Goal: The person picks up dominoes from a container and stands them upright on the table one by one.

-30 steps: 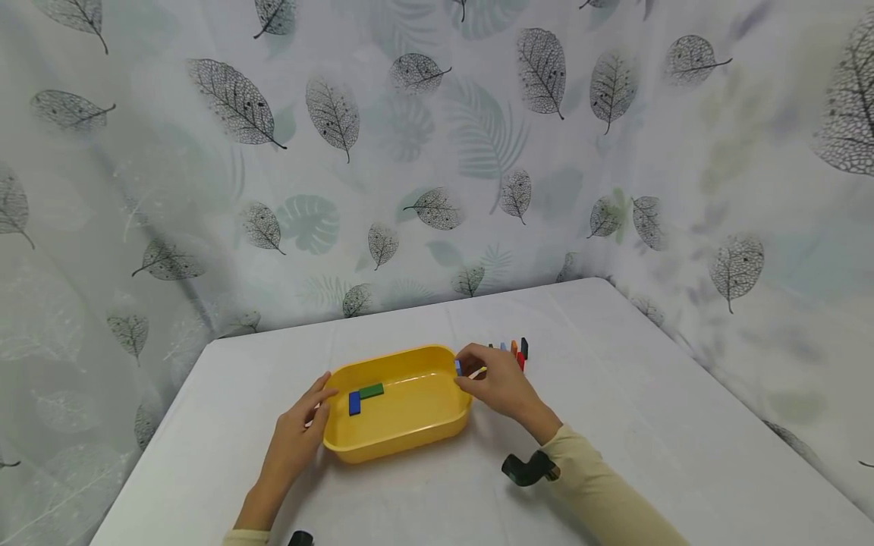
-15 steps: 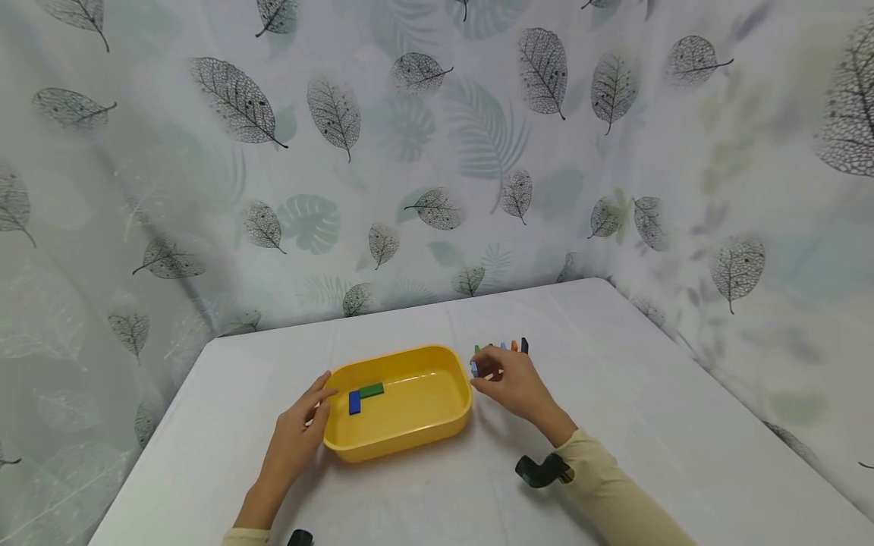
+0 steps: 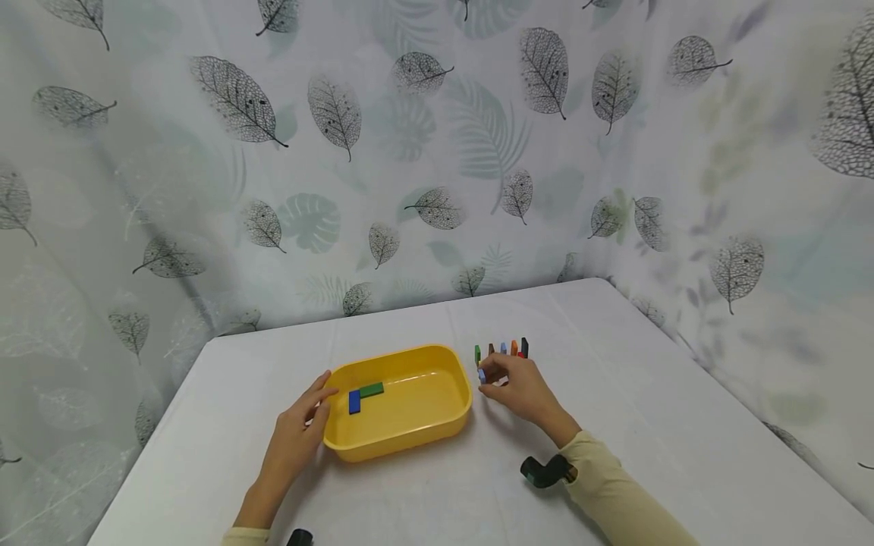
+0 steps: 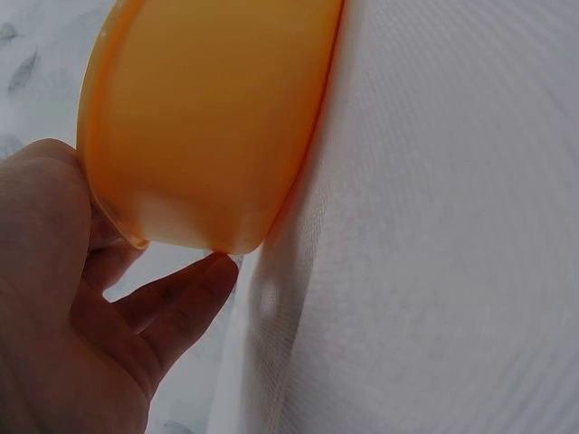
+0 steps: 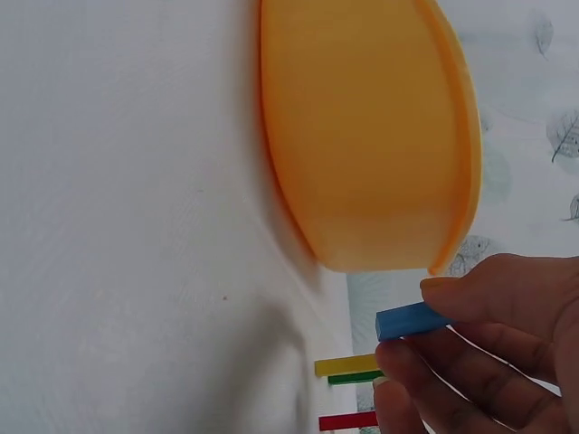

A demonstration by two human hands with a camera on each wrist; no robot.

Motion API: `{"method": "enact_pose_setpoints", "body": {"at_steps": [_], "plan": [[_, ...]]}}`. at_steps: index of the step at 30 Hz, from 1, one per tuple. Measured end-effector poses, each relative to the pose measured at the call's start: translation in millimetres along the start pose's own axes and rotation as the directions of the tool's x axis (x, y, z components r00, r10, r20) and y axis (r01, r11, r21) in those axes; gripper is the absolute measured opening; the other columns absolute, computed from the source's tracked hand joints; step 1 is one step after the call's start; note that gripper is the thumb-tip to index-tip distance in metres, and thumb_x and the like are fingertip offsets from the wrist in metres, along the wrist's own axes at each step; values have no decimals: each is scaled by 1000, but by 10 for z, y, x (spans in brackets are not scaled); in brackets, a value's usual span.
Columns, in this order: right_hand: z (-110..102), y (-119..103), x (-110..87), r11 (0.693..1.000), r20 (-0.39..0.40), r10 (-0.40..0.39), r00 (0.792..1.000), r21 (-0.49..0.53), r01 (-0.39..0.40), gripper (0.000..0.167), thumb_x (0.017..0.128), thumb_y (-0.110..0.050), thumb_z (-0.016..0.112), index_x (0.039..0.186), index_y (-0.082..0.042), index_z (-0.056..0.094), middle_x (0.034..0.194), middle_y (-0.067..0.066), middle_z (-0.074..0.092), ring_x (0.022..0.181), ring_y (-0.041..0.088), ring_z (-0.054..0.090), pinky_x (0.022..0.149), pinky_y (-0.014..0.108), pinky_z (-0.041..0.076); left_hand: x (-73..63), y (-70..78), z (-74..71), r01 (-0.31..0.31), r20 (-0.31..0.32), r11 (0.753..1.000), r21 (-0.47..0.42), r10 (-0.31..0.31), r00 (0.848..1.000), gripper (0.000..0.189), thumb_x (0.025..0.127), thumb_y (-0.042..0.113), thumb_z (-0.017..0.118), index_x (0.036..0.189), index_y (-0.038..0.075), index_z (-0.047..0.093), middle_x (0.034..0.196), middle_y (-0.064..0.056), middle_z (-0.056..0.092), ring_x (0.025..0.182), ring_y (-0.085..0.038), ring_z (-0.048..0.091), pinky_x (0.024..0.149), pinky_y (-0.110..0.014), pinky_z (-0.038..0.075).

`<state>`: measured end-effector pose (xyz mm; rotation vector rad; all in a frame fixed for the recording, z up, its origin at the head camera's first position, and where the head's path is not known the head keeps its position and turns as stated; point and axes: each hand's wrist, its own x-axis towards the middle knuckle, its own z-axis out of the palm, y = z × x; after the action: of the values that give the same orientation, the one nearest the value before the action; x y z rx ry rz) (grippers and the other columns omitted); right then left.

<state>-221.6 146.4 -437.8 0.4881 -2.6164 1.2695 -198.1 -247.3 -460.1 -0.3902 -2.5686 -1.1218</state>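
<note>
A yellow plastic tray [image 3: 399, 444] stands on the white-covered table. My left hand [image 3: 297, 432] holds its left end, with fingers over the rim and others against the outer wall in the left wrist view. Inside the tray lie a dark blue block [image 3: 354, 403] and a green block [image 3: 372, 390], both flat. Just right of the tray, my right hand [image 3: 519, 388] pinches a small blue block [image 5: 412, 320] between thumb and fingers. Near that hand are a yellow block [image 5: 344, 365] and a red block [image 5: 347, 421] in the right wrist view.
Behind the right hand several thin blocks stand on end, among them a green one [image 3: 477, 354], an orange one [image 3: 514, 347] and a black one [image 3: 524, 347]. The hand partly hides this group. A leaf-patterned curtain [image 3: 423, 152] closes off the table's back and sides.
My right hand has moved right, out from over the tray's right rim, carrying the blue block toward the standing blocks. The left hand and the tray have stayed in place.
</note>
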Motion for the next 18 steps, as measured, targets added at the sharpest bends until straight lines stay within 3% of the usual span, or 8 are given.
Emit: {"method": "enact_pose_setpoints", "body": {"at_steps": [18], "plan": [[62, 117, -30, 995, 41, 105, 994, -6, -104, 25, 84, 1, 84, 106, -3, 73, 94, -2, 72, 89, 17, 69, 87, 39, 61, -9, -8, -9, -14, -10, 1000, 1, 14, 1000, 31, 107, 7, 54, 135, 6, 68, 159, -4, 47, 141, -30, 49, 102, -46, 51]]}}
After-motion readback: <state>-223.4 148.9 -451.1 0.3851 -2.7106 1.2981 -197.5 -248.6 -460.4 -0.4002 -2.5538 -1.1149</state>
